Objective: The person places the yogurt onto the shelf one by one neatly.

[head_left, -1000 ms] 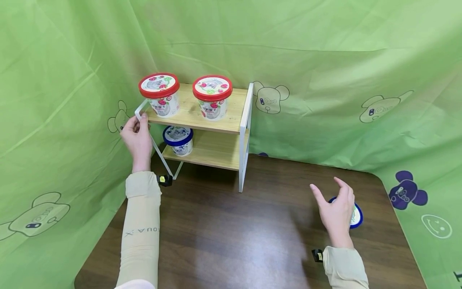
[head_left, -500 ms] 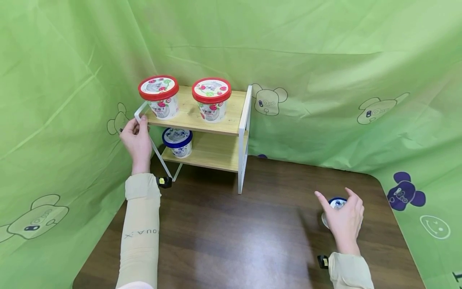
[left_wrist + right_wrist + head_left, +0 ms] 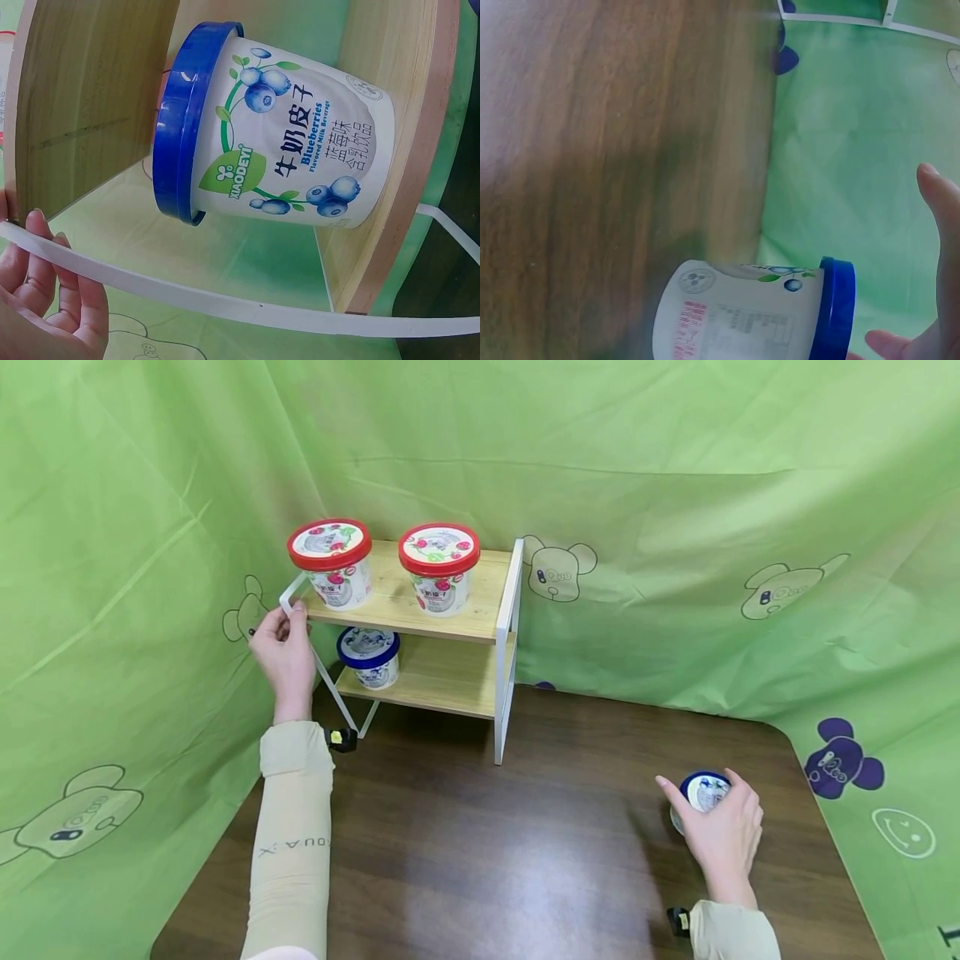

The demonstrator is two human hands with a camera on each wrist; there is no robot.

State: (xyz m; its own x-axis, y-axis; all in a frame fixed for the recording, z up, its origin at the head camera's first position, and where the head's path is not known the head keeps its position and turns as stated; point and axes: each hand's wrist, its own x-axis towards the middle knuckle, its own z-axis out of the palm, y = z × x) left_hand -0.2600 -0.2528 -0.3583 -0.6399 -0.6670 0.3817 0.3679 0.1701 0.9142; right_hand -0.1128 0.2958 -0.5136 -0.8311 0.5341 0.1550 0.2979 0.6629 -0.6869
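At the upper left front corner of a two-tier shelf, my left hand grips the white metal frame between thumb and curled fingers. A blueberry milk tub with a blue lid stands upright on the lower tier, near that hand. Over on the right, a second blue-lidded tub stands on the table. My right hand hovers at it, thumb and fingers spread apart on either side of the lid, partly covering the tub in the head view. The right wrist view shows this tub's printed side, the thumb apart from the lid.
Two red-lidded tubs, a left one and a right one, stand on the upper tier. Green printed cloth hangs behind and at both sides of the brown wooden table.
My right hand has shifted right and toward me, so the tub it covered now shows between thumb and fingers. My left hand keeps its hold on the frame.
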